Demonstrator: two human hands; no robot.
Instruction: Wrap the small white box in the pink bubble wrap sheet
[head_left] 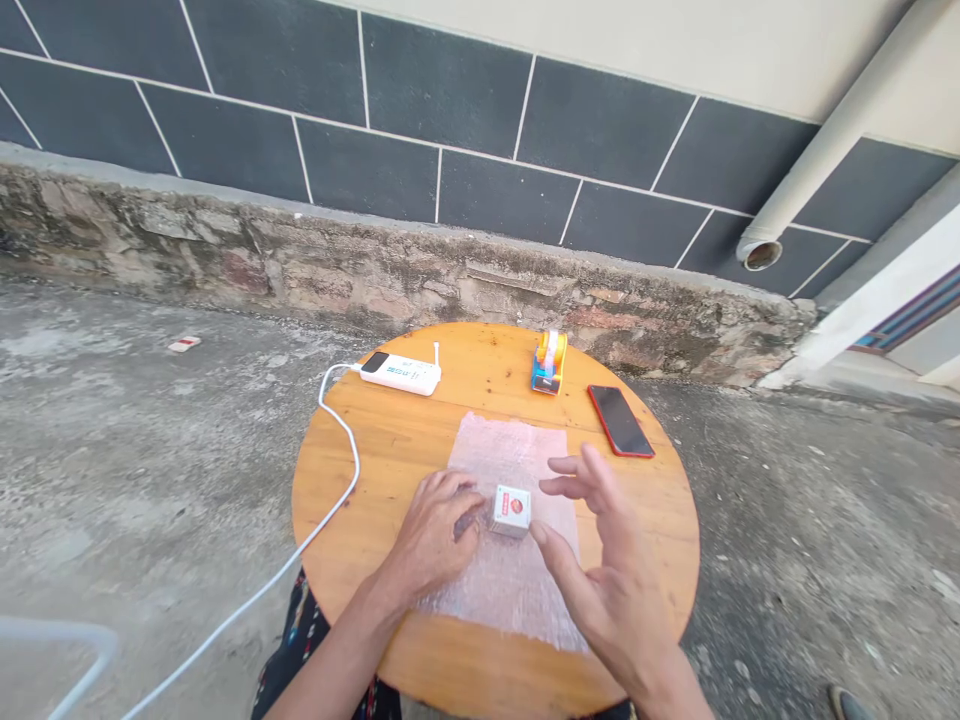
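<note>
A small white box [511, 510] with a red label rests on a sheet of pinkish bubble wrap [517, 590], which lies flat on the round wooden table. To the left of the box is my left hand [439, 530], resting on the wrap with its fingers bent and spread, fingertips close to the box. My right hand [607, 550] is raised on the other side, thumb and fingers wide apart, the thumb tip near the box's right edge. Neither hand holds anything.
On the wooden table [337, 550] stand a white power bank [401, 373] with a white cable [354, 450], a blue and yellow tape dispenser [549, 365] and a red-edged phone [621, 421]. A stone-based wall [360, 260] runs behind. A drainpipe [810, 160] sticks out at the right.
</note>
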